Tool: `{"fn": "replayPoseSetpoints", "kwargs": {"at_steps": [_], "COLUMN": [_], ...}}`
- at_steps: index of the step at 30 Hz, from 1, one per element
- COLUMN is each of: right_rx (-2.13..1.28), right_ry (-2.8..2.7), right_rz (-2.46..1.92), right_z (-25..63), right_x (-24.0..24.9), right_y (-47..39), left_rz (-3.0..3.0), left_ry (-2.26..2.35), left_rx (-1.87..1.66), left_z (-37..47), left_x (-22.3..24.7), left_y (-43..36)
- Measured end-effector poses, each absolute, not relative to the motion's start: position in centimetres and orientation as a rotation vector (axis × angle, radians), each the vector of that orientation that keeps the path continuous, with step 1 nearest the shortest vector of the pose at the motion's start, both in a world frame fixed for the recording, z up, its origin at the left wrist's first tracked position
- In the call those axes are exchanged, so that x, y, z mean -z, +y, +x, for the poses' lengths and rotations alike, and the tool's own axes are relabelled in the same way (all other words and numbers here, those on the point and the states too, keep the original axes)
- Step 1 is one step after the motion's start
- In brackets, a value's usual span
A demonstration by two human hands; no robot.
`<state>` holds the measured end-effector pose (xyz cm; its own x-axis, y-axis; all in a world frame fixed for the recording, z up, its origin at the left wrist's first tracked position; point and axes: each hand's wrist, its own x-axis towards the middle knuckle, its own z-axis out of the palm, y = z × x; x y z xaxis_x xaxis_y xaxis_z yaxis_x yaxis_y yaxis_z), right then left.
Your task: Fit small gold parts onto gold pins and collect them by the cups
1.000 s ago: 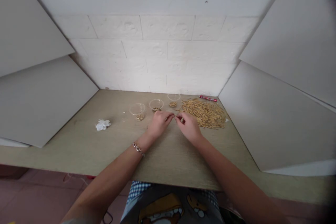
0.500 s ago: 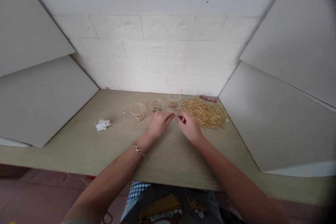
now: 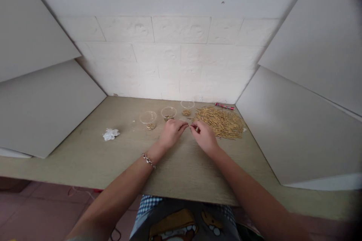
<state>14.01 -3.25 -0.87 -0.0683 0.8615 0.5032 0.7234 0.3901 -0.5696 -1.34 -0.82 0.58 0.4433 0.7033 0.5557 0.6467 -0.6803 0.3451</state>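
Observation:
My left hand (image 3: 172,132) and my right hand (image 3: 204,135) meet over the middle of the table, fingertips pinched close together. Whatever lies between the fingertips is too small to name. Just beyond my right hand spreads a pile of thin gold-coloured sticks (image 3: 222,120). Three clear round cups hold small pieces: the left cup (image 3: 148,117) has pale gold ones, the middle cup (image 3: 169,112) darker ones partly hidden by my left hand, and the right cup (image 3: 187,104) gold ones.
A crumpled white wad (image 3: 111,134) lies at the left of the table (image 3: 93,158). Behind the pile is a red tube (image 3: 224,106). Pale panels (image 3: 51,109) flank the table on both sides, and a white brick-patterned wall (image 3: 181,60) closes the back.

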Motion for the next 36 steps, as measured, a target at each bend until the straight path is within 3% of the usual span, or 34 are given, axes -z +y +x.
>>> {"fn": "replayPoseSetpoints", "kwargs": {"at_steps": [36], "right_rx": [-0.201], "right_ry": [-1.844], "right_rz": [-1.325], "right_z": [14.05], "right_x": [0.75], "right_y": [-3.35], "left_rz": [2.632], "left_ry": [1.176], "left_rx": [-1.014], "left_z": [-1.53], "left_x": [-0.30], "left_y": [-0.47]}}
